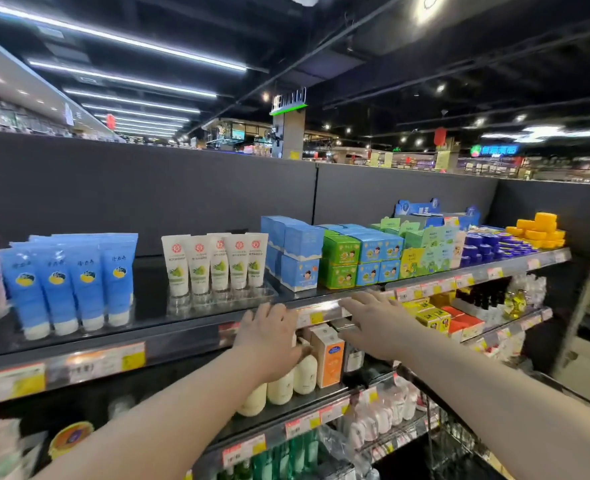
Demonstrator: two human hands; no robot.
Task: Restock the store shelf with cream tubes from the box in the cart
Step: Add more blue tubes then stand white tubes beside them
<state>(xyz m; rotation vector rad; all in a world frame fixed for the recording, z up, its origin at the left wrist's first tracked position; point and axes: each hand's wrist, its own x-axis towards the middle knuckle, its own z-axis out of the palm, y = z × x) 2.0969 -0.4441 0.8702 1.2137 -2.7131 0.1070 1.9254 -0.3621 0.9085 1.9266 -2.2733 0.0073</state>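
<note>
Your left hand (269,327), right hand (373,320): fingers spread, side by side at shelf (148,306) front edge. White cream tubes (214,266) standing at 11 o'clock from left hand, apart.

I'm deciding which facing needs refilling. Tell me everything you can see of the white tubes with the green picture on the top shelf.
Five white tubes stand upright in a row, caps down, crimped ends up. They look like soft plastic, each with a round red emblem above a green fruit picture. They sit in a clear holder on the top shelf, apart from the blue tubes on the left, close beside the blue boxes on the right.
</note>
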